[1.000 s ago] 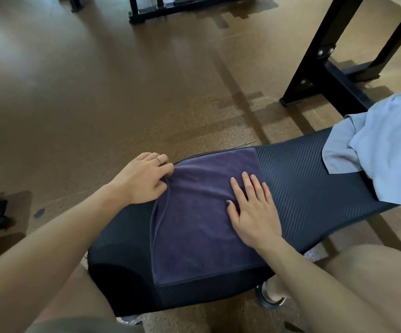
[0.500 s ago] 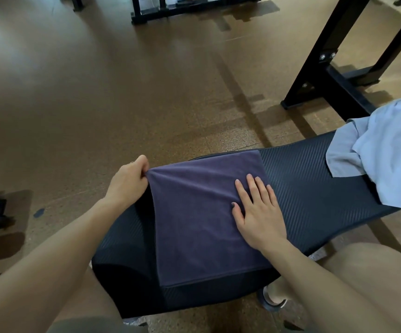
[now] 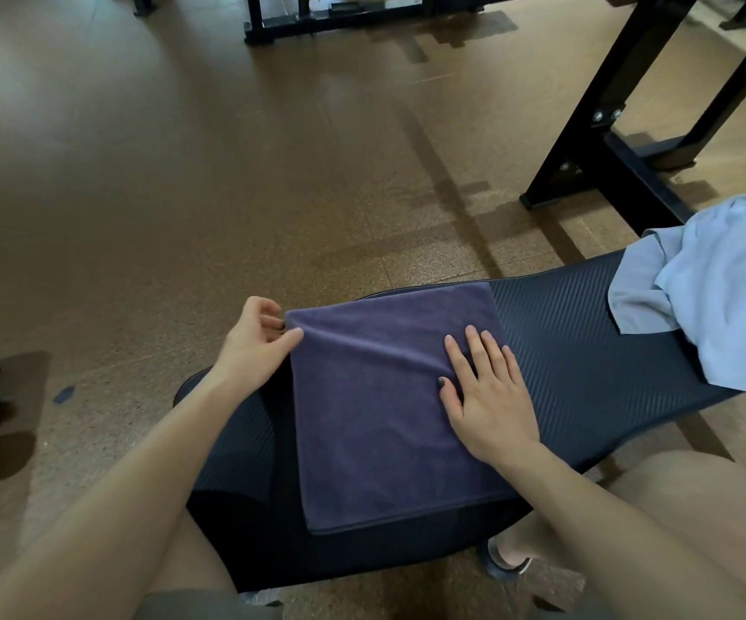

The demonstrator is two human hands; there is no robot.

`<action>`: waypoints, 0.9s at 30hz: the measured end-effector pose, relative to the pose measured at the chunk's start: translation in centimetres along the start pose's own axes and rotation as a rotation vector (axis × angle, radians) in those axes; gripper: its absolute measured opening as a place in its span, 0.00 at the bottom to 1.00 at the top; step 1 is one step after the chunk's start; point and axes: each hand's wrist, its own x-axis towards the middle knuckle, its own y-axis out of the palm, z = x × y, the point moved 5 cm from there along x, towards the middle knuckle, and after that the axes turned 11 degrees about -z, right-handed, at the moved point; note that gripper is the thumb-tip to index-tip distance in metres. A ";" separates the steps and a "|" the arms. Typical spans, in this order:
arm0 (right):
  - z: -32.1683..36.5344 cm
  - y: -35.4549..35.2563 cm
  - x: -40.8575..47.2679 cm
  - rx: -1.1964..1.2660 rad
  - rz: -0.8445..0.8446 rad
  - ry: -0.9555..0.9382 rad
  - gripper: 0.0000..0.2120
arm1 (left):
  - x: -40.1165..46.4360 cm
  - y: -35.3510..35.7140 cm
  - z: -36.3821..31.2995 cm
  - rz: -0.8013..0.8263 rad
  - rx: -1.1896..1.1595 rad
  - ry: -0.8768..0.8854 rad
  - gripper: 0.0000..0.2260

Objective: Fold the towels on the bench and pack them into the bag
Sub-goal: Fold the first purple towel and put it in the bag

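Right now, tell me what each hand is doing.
Left hand: pinching the far left corner of the purple towel.
Right hand: open, pressed flat on the towel's right side.

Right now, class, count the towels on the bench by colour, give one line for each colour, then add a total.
Purple towel: 1, lying flat on the bench, pinched at a far corner by the left hand and pressed by the right hand.
Light blue towel: 1, crumpled at the bench's far end.
Total: 2 towels.
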 end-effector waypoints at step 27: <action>7.8 0.7 2.2 0.068 0.032 -0.376 0.30 | -7.5 7.9 0.5 0.090 0.838 0.668 0.33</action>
